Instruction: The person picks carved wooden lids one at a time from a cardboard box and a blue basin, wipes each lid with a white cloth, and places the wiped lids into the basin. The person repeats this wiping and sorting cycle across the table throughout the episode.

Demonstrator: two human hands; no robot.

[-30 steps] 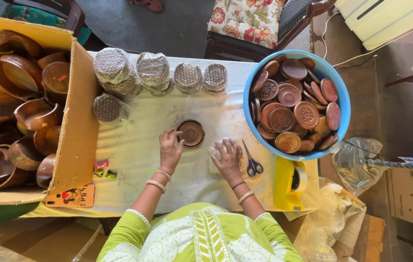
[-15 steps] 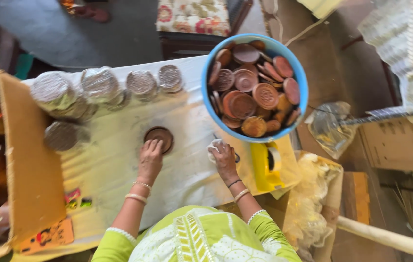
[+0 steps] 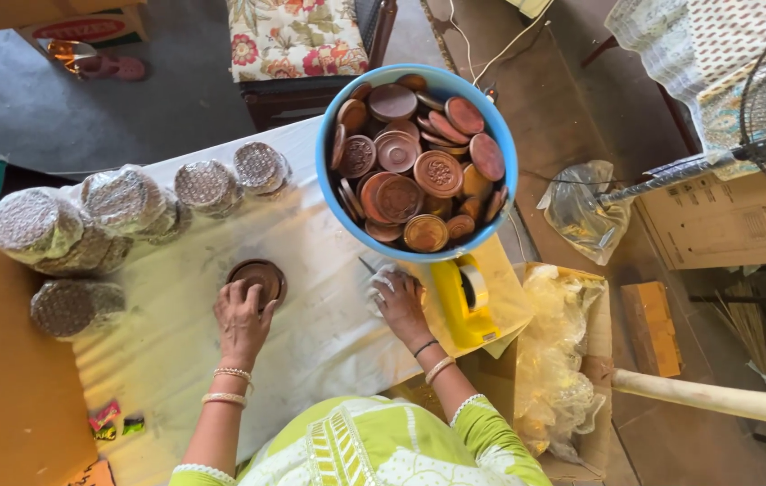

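A: Left hand (image 3: 241,319) lies flat, fingers spread narrowly over the near rim of a small round brown clay dish (image 3: 257,279). The dish sits on the pale plastic-sheeted bench (image 3: 311,333), roughly mid-bench, below the row of clear-wrapped stacks of round discs (image 3: 122,211).

B: And the right hand (image 3: 396,301)?

A: Palm down, fingers loosely curled on a bit of clear wrap at the bench's right side, just beside the yellow tape dispenser (image 3: 459,301). Cannot tell whether it grips anything under the palm.

B: Risks?

A: Chief one, I judge: the blue round plastic tub (image 3: 329,193), heaped with brown clay lids and dishes (image 3: 419,175), stands touching the dispenser and near the right hand. A careless elbow or a tug on the sheet could tilt it and spill brittle pieces.

B: The sheet itself?

A: Looks slick and wrinkled. The dish could slide under the left hand's pressure, or the wrapped stacks could roll toward the open cardboard box (image 3: 5,387) at the left.

B: Anything else?

A: Something thin pokes out by the right hand; too hidden to identify.
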